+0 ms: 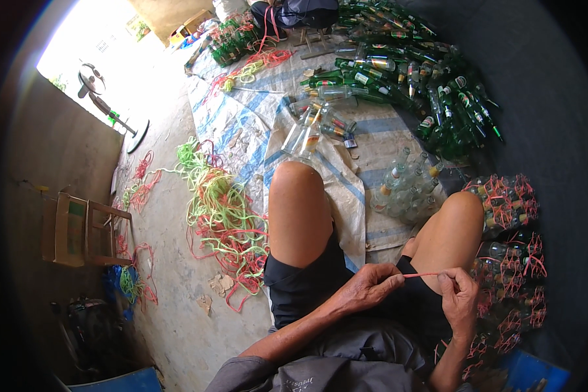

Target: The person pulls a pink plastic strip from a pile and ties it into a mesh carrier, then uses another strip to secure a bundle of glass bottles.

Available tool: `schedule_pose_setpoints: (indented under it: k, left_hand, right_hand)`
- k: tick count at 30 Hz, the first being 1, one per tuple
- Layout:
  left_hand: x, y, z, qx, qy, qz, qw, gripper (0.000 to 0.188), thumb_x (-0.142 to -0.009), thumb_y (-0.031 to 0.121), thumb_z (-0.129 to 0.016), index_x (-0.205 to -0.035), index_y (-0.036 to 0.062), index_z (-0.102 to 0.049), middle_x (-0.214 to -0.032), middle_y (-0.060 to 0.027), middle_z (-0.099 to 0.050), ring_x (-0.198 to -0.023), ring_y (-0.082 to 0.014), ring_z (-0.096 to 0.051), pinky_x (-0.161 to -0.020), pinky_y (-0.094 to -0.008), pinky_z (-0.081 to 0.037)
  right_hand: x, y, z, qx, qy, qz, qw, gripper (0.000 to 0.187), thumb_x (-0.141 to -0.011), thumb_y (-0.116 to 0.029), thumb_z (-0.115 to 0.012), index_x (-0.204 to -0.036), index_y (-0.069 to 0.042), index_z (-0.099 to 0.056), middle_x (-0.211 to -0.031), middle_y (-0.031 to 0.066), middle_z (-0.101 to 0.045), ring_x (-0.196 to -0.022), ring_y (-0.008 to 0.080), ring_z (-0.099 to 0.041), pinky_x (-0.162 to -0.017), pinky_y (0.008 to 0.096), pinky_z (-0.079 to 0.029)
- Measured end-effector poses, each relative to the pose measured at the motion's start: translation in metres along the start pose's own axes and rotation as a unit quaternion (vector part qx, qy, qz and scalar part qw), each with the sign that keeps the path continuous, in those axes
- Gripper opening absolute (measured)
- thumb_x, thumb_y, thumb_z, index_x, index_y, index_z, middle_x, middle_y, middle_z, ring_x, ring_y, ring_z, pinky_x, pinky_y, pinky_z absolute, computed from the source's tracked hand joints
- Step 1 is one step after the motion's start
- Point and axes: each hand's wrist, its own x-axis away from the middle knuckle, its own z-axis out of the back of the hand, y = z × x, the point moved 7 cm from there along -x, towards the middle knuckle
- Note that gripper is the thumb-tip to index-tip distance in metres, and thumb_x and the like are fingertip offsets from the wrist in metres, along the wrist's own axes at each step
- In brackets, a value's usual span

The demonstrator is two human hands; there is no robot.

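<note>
I sit with my knees up. My left hand (371,285) and my right hand (458,294) are over my lap and pinch the two ends of a thin red plastic string (421,275) stretched straight between them. Just to the right of my right hand stand bundles of clear glass bottles (508,261) tied with red string. In front of my knees lies a loose heap of clear bottles (405,186) on a striped tarp (242,124).
A big pile of green bottles (411,78) covers the far right of the tarp. Tangled green and red strings (222,209) lie on the concrete to my left. A wooden crate (78,228) and a standing fan (101,98) are further left. A person sits at the far end (294,13).
</note>
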Motion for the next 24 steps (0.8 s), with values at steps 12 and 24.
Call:
schedule_pose_setpoints:
  k: [12,24]
  left_hand:
    - [0.0000,0.0007,-0.0009,-0.003,0.002,-0.010,1.000,0.034,-0.104,0.032,-0.058,-0.096,-0.0005,-0.064,-0.070,0.0053,-0.048,-0.066,-0.0047,-0.041,-0.056,-0.0246,-0.034]
    - [0.0023,0.0064,-0.0011,-0.007,-0.004,-0.001,1.000,0.035,-0.104,0.032,-0.057,-0.096,-0.0010,-0.064,-0.070,0.0053,-0.048,-0.067,-0.0047,-0.042,-0.056,-0.0248,-0.034]
  right_hand:
    - [0.0002,0.0001,0.0000,-0.002,0.004,0.001,1.000,0.014,-0.094,-0.008,-0.064,-0.089,0.004,-0.064,-0.075,0.0111,-0.064,-0.066,0.0168,-0.061,-0.062,0.0312,-0.049]
    - [-0.0002,-0.0012,0.0005,0.007,0.004,0.009,1.000,0.015,-0.094,-0.009,-0.064,-0.088,0.005,-0.063,-0.075,0.0116,-0.064,-0.066,0.0178,-0.060,-0.062,0.0314,-0.048]
